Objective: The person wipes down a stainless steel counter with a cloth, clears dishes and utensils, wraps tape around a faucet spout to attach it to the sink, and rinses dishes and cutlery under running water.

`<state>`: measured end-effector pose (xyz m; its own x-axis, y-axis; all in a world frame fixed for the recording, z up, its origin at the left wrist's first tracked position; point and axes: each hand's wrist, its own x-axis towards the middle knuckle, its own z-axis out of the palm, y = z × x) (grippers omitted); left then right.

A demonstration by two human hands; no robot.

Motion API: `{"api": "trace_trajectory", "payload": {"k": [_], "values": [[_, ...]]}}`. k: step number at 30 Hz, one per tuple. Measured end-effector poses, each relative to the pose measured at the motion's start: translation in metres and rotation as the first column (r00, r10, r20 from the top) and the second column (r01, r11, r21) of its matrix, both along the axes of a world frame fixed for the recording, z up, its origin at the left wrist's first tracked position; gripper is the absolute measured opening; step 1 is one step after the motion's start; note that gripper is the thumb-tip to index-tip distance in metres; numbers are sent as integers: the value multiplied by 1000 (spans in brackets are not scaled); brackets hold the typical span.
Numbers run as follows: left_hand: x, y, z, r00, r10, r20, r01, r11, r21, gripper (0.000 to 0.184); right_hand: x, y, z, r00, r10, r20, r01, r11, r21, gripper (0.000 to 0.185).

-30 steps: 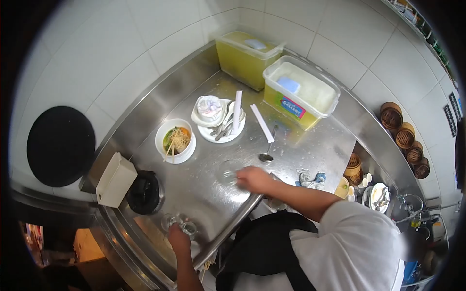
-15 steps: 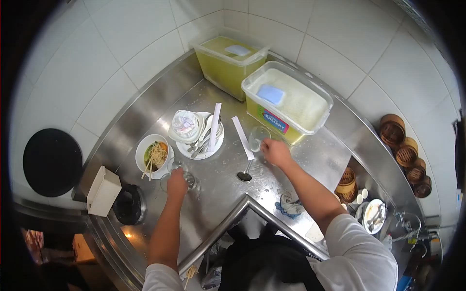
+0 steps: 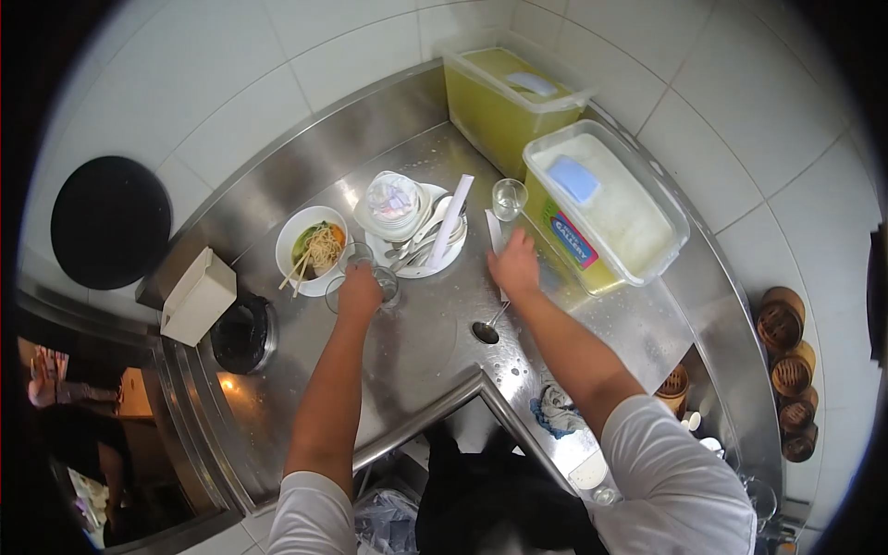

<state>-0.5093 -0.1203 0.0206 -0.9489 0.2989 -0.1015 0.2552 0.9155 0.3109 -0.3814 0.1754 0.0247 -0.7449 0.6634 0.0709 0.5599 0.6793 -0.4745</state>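
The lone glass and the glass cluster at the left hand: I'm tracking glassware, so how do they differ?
The lone glass stands apart beside a tub; the glass cluster is bunched together. The lone glass shows whole; the glass cluster is partly hidden by the left hand. Both look clear.

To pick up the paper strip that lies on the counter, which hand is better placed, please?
Probably the right: the right hand is at the paper strip, while the left hand is farther away, occupied with clear glasses.
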Motion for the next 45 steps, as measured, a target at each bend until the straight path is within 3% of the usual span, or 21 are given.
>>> {"api": "trace_trajectory", "payload": {"k": [3, 5, 9, 11, 13, 15, 16, 18, 21, 24, 25, 26, 29, 31, 35, 37, 39, 41, 43, 44, 45], "values": [[21, -3, 12, 996, 73, 53, -79, 989, 125, 45, 25, -4, -36, 972, 4, 235, -42, 987, 156, 43], [37, -14, 16, 994, 75, -80, -63, 987, 148, 52, 28, 17, -50, 954, 39, 297, -69, 993, 91, 35], [93, -26, 36, 966, -38, -255, 103, 963, 249, 59, 76, 25, -7, 998, 15, 65, -20, 998, 65, 24], [129, -21, 37, 927, -187, -325, 315, 858, 405, 61, 121, 14, 36, 968, 240, 68, -244, 969, 44, 21], [168, -10, 65, 855, -329, -402, 480, 795, 371, 58, 165, -14, 70, 890, 406, 207, -411, 912, -21, 21], [199, -15, 95, 773, -377, -511, 587, 731, 349, 53, 198, -48, 86, 841, 532, 98, -469, 807, -359, 16], [209, -21, 86, 799, -326, -505, 539, 760, 363, 53, 208, -66, 93, 848, 527, 61, -444, 768, -461, 16], [231, -43, 59, 792, -606, -69, 599, 752, 274, 38, 223, -80, 76, 798, 600, -44, -583, 753, -306, 17], [284, -112, 49, 925, -379, -27, 366, 872, 325, 21, 229, -90, 79, 783, 569, -250, -622, 711, -329, 24], [384, -197, 28, 980, -53, 191, -29, 915, 403, 19, 252, -64, 62, 830, 530, -171, -548, 723, -419, 30], [426, -221, 11, 957, 89, 277, -189, 915, 358, 21, 263, -42, 42, 799, 600, -40, -590, 769, -245, 35], [474, -242, -3, 909, 213, 357, -329, 894, 304, 23, 280, -20, 23, 774, 625, 103, -623, 780, -58, 41], [597, -301, -38, 640, 545, 542, -667, 744, 40, 34, 337, 29, -35, 669, 683, 293, -719, 694, 26, 45], [657, -339, -105, 389, 758, 524, -875, 481, -47, 37, 363, 23, -54, 688, 693, 216, -712, 702, 16, 47], [628, -418, -177, 371, 836, 405, -910, 415, -24, 41, 391, 3, -61, 786, 609, 106, -616, 785, 68, 41], [581, -461, -233, 509, 782, 361, -852, 517, 81, 41, 394, 2, -64, 838, 544, 36, -545, 839, 0, 37], [522, -505, -289, 779, 556, 290, -538, 830, -148, 43, 397, -1, -57, 829, 559, 33, -559, 829, 3, 56], [474, -485, -265, 608, 759, 231, -782, 523, 339, 52, 407, -22, -29, 808, 565, 169, -580, 812, 59, 72], [439, -500, -331, 590, 800, 109, -806, 577, 134, 56, 413, -30, -18, 810, 518, 274, -552, 831, 62, 76], [424, -499, -345, 582, 812, 49, -813, 581, 27, 58, 412, -19, -32, 821, 543, 173, -557, 829, 40, 65], [436, -472, -312, 440, 879, 184, -897, 423, 126, 58, 414, -8, -47, 861, 477, 177, -486, 874, 13, 55]]}}
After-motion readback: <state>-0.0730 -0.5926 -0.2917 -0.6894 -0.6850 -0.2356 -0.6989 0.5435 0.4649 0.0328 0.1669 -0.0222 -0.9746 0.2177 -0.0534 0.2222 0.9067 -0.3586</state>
